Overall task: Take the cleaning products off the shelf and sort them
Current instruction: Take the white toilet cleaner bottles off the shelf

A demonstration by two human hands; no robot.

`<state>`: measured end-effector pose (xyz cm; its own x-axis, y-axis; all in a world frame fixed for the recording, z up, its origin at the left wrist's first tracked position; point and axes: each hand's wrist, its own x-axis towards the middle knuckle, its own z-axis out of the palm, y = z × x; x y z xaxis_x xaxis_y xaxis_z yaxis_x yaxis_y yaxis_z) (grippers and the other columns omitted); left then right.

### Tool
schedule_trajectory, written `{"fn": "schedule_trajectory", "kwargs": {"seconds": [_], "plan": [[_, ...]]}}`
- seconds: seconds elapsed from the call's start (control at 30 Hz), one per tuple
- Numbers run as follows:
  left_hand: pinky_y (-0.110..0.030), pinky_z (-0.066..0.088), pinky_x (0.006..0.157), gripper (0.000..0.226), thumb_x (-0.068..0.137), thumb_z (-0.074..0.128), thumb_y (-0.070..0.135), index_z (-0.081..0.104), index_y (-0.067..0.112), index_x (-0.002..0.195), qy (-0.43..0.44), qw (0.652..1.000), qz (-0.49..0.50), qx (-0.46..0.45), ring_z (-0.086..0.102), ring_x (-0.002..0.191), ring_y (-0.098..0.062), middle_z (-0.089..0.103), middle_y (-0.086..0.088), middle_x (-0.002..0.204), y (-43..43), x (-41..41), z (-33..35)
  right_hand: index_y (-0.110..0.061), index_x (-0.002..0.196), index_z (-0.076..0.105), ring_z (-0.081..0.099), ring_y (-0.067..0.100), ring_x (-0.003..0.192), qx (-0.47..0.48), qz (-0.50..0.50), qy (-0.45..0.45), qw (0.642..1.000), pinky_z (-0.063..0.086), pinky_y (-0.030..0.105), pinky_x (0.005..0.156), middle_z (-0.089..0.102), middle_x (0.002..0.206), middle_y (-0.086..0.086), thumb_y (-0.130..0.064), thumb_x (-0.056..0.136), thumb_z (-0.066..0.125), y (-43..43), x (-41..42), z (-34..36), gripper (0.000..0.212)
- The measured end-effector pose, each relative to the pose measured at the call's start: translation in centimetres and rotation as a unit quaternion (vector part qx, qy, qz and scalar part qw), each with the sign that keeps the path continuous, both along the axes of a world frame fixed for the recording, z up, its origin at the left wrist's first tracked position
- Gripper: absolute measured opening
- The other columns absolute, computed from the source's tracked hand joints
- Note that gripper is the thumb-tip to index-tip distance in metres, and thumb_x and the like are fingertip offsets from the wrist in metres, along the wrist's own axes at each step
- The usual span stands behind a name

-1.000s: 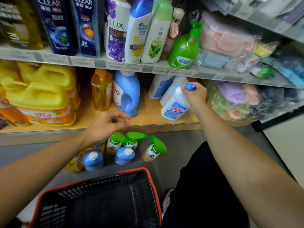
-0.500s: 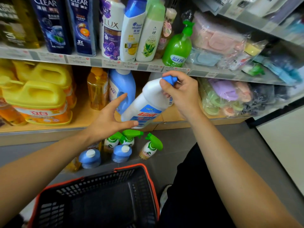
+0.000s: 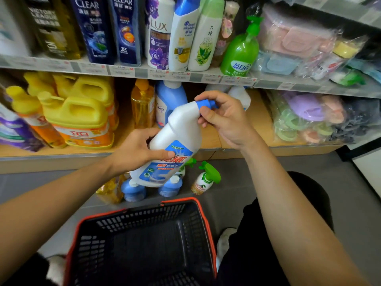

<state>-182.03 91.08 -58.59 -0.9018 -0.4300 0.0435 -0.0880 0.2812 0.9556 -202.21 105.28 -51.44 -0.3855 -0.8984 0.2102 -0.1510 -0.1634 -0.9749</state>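
Note:
A white cleaner bottle with a blue cap and blue label hangs tilted in front of the lower shelf. My left hand grips its body, thumb across the label. My right hand pinches the neck at the blue cap. On the floor below stand two blue-capped bottles, green-trigger spray bottles and a yellow bottle. On the lower shelf remain yellow detergent jugs, an amber bottle, a blue bottle and a white bottle behind my right hand.
A black basket with a red rim sits on the grey floor just in front of me, nothing inside. The upper shelf carries shampoo bottles and a green pump bottle. Bagged sponges and cloths fill the shelves at right.
My right hand lifted the white bottle off the lower shelf and brought it toward me. My left hand rose from near the floor bottles and took hold of its body.

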Motion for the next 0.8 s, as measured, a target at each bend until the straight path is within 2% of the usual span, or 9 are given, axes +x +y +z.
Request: {"fn": "schedule_trajectory", "kwargs": {"seconds": [0.1,0.27,0.4,0.47,0.53,0.67,0.8], "plan": [[-0.043,0.062,0.079,0.040,0.073,0.085,0.021,0.073,0.007,0.109,-0.025,0.999,-0.019,0.011,0.076,0.091,-0.019,0.079,-0.001,0.100,0.2,1.0,0.1,-0.011,0.110,0.066,0.067,0.018,0.070,0.013,0.010,0.020,1.000,0.056,0.026,0.066,0.064,0.095,0.018,0.001,0.090,0.065,0.7,0.3,-0.6,0.023],[-0.040,0.063,0.076,0.045,0.069,0.086,0.034,0.075,0.015,0.108,-0.053,0.998,-0.008,-0.037,0.076,0.087,-0.010,0.079,0.008,0.097,1.5,2.6,0.2,-0.009,0.112,0.066,0.067,0.015,0.063,0.006,-0.034,0.023,0.999,0.055,0.023,0.063,0.068,0.082,0.011,0.006,0.089,0.066,1.8,1.9,-1.5,0.027],[-0.040,0.060,0.070,0.050,0.069,0.088,0.052,0.074,0.026,0.110,-0.033,0.987,0.038,-0.151,0.072,0.085,-0.003,0.077,0.013,0.095,2.6,4.0,0.6,-0.008,0.108,0.069,0.065,0.017,0.064,-0.010,-0.037,-0.060,0.997,0.055,0.024,0.062,0.068,0.079,0.011,-0.001,0.085,0.070,2.6,3.3,-1.7,0.025],[-0.038,0.057,0.067,0.058,0.067,0.079,0.066,0.072,0.031,0.114,-0.023,0.973,0.073,-0.218,0.069,0.082,-0.003,0.076,0.012,0.093,3.2,4.9,0.9,-0.011,0.106,0.071,0.065,0.018,0.064,-0.013,-0.035,-0.091,0.995,0.055,0.025,0.061,0.069,0.079,0.011,-0.006,0.083,0.071,2.8,3.9,-1.5,0.024],[-0.038,0.055,0.065,0.064,0.066,0.072,0.070,0.071,0.032,0.117,-0.022,0.952,0.111,-0.285,0.070,0.082,-0.011,0.077,0.007,0.093,3.7,5.8,1.1,-0.011,0.107,0.071,0.064,0.019,0.061,-0.013,-0.042,-0.086,0.995,0.054,0.025,0.059,0.069,0.077,0.012,-0.010,0.085,0.070,3.0,4.6,-1.4,0.022],[-0.040,0.053,0.062,0.064,0.068,0.073,0.064,0.068,0.032,0.123,-0.025,0.920,0.158,-0.358,0.071,0.081,-0.027,0.077,-0.001,0.091,4.9,7.2,1.7,-0.018,0.107,0.070,0.053,0.016,0.048,-0.003,-0.072,0.021,0.997,0.045,0.024,0.045,0.063,0.066,0.005,-0.022,0.091,0.068,3.4,5.8,-1.2,0.017],[-0.041,0.052,0.060,0.065,0.070,0.073,0.060,0.067,0.031,0.127,-0.018,0.906,0.168,-0.388,0.071,0.079,-0.031,0.076,-0.004,0.090,6.0,8.2,2.2,-0.021,0.095,0.068,0.037,0.012,0.037,0.014,-0.051,-0.013,0.999,0.030,0.016,0.038,0.048,0.051,0.002,-0.028,0.094,0.063,3.6,6.7,-0.3,0.009]]}}
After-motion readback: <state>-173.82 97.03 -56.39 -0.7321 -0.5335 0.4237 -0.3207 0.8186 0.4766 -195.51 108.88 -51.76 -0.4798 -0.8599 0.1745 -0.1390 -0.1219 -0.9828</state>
